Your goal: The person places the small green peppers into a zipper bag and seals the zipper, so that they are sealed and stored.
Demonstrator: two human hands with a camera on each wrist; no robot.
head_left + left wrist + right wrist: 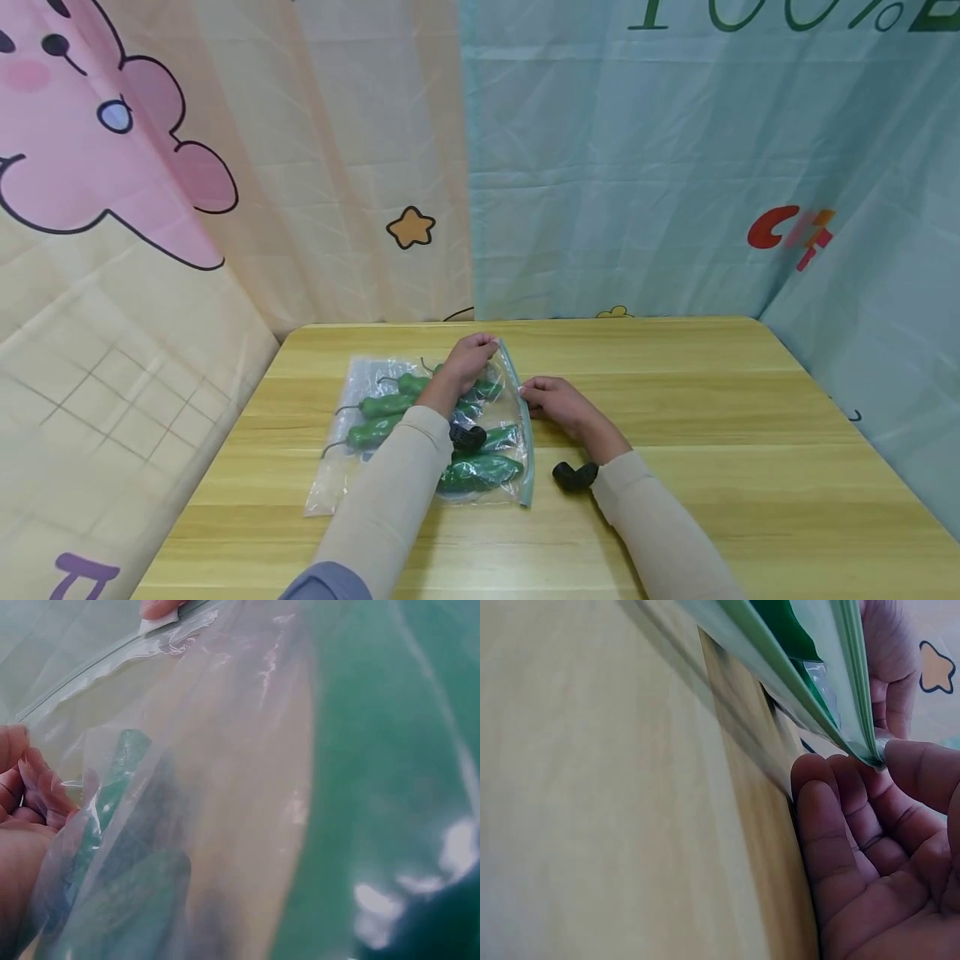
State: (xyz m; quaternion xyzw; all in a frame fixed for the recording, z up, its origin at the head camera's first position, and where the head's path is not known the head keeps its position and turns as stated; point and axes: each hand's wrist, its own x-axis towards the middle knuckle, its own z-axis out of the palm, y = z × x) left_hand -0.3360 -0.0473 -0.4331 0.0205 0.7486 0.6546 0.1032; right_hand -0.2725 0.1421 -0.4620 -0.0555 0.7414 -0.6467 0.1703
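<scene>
A clear zip bag (330, 492) lies on the table with several long green peppers (480, 472) inside, their thin stems pointing left. Along its right side runs a pale green zip strip (527, 454). My left hand (468, 364) reaches over the bag and pinches the far end of this strip. From the right, my right hand (562, 404) pinches a small white slider (159, 622) on the strip between thumb and fingers. In the right wrist view, the two edges of the bag's mouth (780, 667) stand apart and meet at the right fingertips.
The wooden table (675, 400) ends at printed curtains (600, 167) on the back and sides. A black wrist camera (575, 476) sits at my right wrist, and another (468, 436) at my left wrist hangs over the peppers.
</scene>
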